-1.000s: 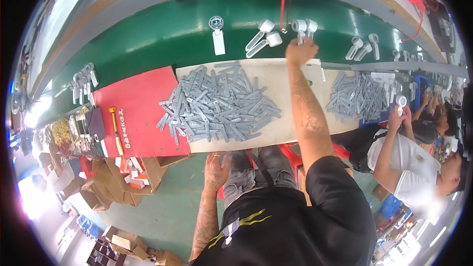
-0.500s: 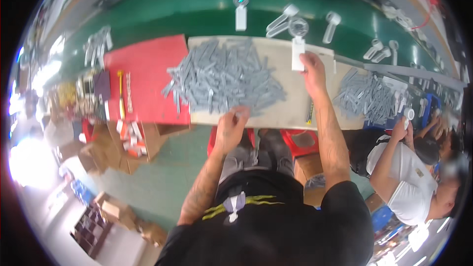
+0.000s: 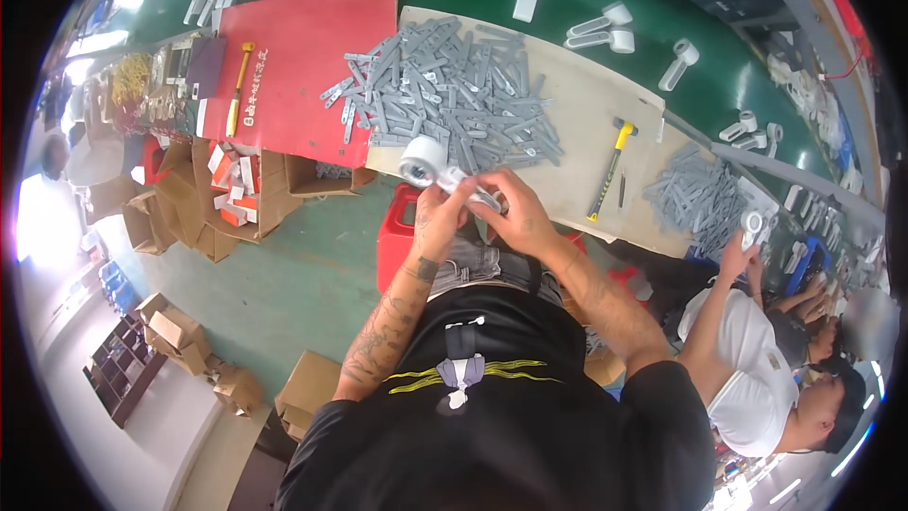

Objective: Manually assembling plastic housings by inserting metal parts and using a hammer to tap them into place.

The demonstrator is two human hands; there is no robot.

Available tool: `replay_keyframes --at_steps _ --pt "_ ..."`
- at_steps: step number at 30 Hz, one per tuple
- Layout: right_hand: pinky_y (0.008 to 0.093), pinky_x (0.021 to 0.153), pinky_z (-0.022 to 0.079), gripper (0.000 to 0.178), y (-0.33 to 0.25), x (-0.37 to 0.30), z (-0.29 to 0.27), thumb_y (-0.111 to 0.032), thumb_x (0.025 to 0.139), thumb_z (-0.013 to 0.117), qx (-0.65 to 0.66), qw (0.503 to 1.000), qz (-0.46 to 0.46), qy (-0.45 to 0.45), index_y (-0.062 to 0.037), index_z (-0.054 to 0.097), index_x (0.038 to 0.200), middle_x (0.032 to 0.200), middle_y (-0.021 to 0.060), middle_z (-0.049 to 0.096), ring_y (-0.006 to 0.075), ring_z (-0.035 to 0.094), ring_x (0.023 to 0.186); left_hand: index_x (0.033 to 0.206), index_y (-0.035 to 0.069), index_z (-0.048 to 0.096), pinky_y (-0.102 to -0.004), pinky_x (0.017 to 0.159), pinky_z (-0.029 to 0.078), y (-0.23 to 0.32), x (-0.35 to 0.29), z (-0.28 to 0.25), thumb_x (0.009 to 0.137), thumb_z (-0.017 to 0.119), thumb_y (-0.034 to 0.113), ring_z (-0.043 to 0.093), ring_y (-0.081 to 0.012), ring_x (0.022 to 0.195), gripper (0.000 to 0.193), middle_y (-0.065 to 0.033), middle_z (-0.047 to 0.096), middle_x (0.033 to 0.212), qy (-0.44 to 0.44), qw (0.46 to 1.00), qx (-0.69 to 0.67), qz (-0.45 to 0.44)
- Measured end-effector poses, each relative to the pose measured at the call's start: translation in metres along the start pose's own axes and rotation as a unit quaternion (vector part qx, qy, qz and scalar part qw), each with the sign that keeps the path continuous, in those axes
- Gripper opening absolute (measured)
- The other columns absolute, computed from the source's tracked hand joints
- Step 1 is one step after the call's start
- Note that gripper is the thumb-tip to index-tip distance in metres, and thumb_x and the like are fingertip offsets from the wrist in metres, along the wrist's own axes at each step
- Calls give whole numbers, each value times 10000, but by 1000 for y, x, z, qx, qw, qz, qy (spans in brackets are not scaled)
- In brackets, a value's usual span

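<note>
Head view: we've got left hand (image 3: 442,218) and right hand (image 3: 516,212), both grips clamped on a white round-headed device (image 3: 427,153), our side of the grey pile (image 3: 454,99). Looks like two-handed handling, calling for steady fingers! The counter (image 3: 582,114) edge runs pile-nearside; room opens rightward, before the hammer (image 3: 613,170).

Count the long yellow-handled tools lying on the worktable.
2: a yellow tool on the red sheet, a yellow-and-black tool on the beige board. Others may be hidden.
</note>
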State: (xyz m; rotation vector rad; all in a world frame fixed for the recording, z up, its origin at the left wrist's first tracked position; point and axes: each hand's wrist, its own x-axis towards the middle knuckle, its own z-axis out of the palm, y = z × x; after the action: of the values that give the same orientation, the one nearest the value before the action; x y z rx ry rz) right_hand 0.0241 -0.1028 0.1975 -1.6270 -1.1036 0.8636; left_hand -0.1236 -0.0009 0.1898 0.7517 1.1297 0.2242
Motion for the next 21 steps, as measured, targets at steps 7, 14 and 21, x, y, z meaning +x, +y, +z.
replay_keyframes --at_steps 7,14,21 --pt "435 777 565 128 139 95 -47 -188 965 701 -202 971 54 112 -73 710 1020 926 108 685 337 689 849 1340 -41 542 -227 602 415 6 -15 -18 1017 675 174 505 -58 670 410 -124 730 1125 9 997 -13 70" --pt "441 821 555 126 159 123 -32 -175 953 706 -294 955 20 36 -62 653 968 1020 123 698 339 685 947 1380 -43 515 -252 692 480 33 -32 -30 1002 662 125 556 -89 769 439 -133 700 1206 -58 994 0 93" --pt "338 839 519 192 24 53 -41 -111 1023 640 103 980 164 42 -44 598 1198 1030 70 682 156 632 919 1406 -44 531 -290 808 517 42 -45 -27 1003 646 84 603 -117 889 438 -102 694 1201 -124 985 -35 112"
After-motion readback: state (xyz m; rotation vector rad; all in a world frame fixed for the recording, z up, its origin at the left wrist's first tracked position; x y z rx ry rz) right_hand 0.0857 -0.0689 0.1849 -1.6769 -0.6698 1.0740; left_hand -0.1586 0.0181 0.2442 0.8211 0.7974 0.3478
